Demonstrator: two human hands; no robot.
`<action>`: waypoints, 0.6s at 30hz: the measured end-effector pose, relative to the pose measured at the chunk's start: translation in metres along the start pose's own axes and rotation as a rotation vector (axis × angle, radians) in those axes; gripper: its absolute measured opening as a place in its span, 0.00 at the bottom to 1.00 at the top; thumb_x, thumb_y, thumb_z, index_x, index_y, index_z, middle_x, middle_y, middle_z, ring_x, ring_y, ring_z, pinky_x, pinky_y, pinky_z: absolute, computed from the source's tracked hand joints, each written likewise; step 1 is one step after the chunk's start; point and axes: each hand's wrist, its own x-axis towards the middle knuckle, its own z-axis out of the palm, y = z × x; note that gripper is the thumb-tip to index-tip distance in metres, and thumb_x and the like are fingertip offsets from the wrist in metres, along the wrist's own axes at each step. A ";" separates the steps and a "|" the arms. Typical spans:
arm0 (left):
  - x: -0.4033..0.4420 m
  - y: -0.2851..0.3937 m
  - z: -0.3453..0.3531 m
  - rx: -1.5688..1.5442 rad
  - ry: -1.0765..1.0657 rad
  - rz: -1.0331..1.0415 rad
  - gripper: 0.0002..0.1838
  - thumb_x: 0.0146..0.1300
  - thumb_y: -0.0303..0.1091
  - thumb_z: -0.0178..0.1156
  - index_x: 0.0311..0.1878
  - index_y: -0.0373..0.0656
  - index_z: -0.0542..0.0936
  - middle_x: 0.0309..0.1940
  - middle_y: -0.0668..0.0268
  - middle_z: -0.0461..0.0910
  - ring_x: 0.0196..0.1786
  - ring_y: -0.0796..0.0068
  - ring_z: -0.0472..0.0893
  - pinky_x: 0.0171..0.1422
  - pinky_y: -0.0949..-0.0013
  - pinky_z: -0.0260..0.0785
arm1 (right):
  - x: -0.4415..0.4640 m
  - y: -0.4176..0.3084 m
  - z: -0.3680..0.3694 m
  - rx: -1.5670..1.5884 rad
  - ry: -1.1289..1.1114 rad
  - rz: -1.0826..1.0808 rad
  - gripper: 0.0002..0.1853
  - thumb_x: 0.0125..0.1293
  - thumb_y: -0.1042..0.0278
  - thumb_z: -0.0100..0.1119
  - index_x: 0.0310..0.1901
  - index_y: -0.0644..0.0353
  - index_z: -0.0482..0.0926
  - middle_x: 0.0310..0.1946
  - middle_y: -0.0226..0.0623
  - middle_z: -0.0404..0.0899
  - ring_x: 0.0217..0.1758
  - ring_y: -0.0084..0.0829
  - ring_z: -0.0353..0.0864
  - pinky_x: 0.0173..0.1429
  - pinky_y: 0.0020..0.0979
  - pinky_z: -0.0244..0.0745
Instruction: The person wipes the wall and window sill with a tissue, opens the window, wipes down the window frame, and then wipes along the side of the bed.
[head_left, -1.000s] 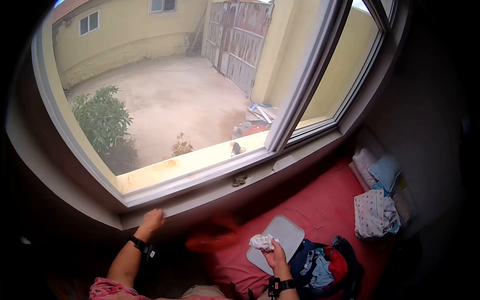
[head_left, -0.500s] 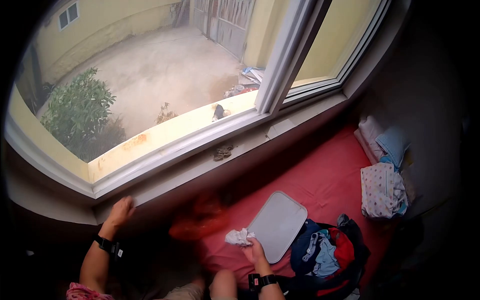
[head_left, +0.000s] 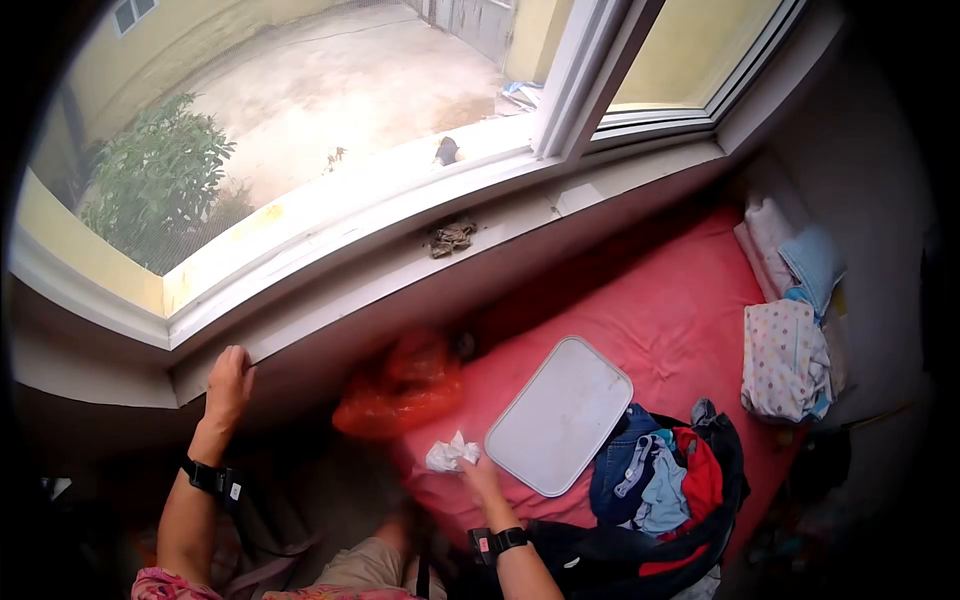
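Note:
My right hand pinches a crumpled white tissue, low over the red sheet beside a grey-white rectangular board with rounded corners. At the left, my left hand has its fingers bent over the front edge of the window sill; its thumb side is partly hidden. A crumpled brown wad lies farther along the sill. Between my hands, an orange-red plastic bag sits at the bed's edge under the sill.
A red-sheeted bed runs along the wall below the window. A heap of clothes lies right of the board. Folded bedding and a dotted cloth bundle sit at the far end. The window frame borders a yard outside.
My right hand has moved slightly left with the tissue, away from the board's lower edge. My left hand has shifted a little left along the sill. The camera view has tilted down.

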 end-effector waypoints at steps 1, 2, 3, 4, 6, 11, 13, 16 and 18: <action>-0.006 0.014 0.005 -0.031 0.032 0.024 0.13 0.51 0.24 0.63 0.36 0.40 0.68 0.29 0.57 0.70 0.34 0.53 0.72 0.38 0.59 0.65 | -0.005 -0.008 -0.002 -0.238 0.090 -0.086 0.19 0.58 0.77 0.56 0.52 0.65 0.69 0.44 0.37 0.76 0.46 0.30 0.77 0.45 0.30 0.74; -0.011 0.029 0.011 -0.026 0.004 0.086 0.14 0.50 0.26 0.64 0.36 0.41 0.69 0.30 0.57 0.70 0.35 0.54 0.73 0.39 0.59 0.66 | -0.008 -0.010 -0.004 -0.471 0.183 -0.169 0.19 0.55 0.76 0.57 0.50 0.65 0.71 0.41 0.36 0.76 0.43 0.28 0.78 0.43 0.28 0.73; -0.018 0.045 0.017 -0.022 -0.035 0.147 0.15 0.49 0.28 0.65 0.37 0.41 0.70 0.30 0.58 0.71 0.36 0.55 0.73 0.40 0.60 0.67 | -0.011 -0.004 -0.009 -0.467 0.181 -0.158 0.19 0.55 0.76 0.57 0.50 0.65 0.71 0.41 0.36 0.76 0.43 0.28 0.78 0.43 0.28 0.73; -0.025 0.059 0.028 -0.067 -0.138 0.176 0.18 0.49 0.31 0.67 0.40 0.42 0.71 0.34 0.58 0.72 0.39 0.56 0.74 0.43 0.60 0.68 | -0.011 0.002 -0.015 -0.317 0.185 -0.132 0.19 0.54 0.76 0.57 0.49 0.66 0.72 0.39 0.35 0.77 0.41 0.26 0.77 0.41 0.27 0.72; -0.033 0.080 0.062 -0.114 -0.308 0.201 0.29 0.46 0.38 0.70 0.51 0.43 0.69 0.45 0.55 0.70 0.49 0.54 0.72 0.51 0.58 0.67 | -0.013 0.000 -0.019 -0.206 0.209 -0.154 0.19 0.51 0.77 0.56 0.48 0.66 0.73 0.37 0.34 0.76 0.37 0.24 0.76 0.40 0.25 0.71; -0.058 0.070 0.183 -0.098 -0.546 -0.233 0.60 0.37 0.49 0.75 0.71 0.46 0.48 0.68 0.46 0.48 0.68 0.37 0.52 0.70 0.53 0.53 | -0.022 0.016 -0.028 -0.200 0.187 -0.103 0.19 0.51 0.78 0.55 0.48 0.66 0.73 0.37 0.33 0.76 0.37 0.24 0.75 0.42 0.25 0.70; -0.061 0.057 0.220 -0.261 -0.599 -0.515 0.64 0.36 0.50 0.76 0.72 0.47 0.44 0.70 0.45 0.42 0.69 0.34 0.46 0.72 0.52 0.50 | -0.024 0.017 -0.026 -0.169 0.191 -0.147 0.19 0.52 0.77 0.56 0.49 0.66 0.73 0.38 0.33 0.77 0.39 0.24 0.76 0.44 0.26 0.71; -0.076 0.034 0.262 -0.299 -0.409 -0.470 0.64 0.35 0.50 0.75 0.71 0.47 0.43 0.68 0.46 0.54 0.67 0.40 0.57 0.69 0.54 0.57 | -0.005 0.017 -0.028 -0.319 0.217 -0.244 0.21 0.54 0.69 0.64 0.50 0.66 0.73 0.40 0.35 0.78 0.42 0.25 0.77 0.47 0.27 0.72; -0.073 0.014 0.275 -0.528 -0.631 -0.492 0.52 0.40 0.47 0.73 0.68 0.48 0.56 0.59 0.49 0.69 0.60 0.48 0.70 0.63 0.57 0.65 | 0.010 -0.012 -0.014 -0.548 0.255 -0.404 0.27 0.53 0.61 0.69 0.53 0.65 0.73 0.41 0.44 0.79 0.44 0.31 0.78 0.49 0.30 0.72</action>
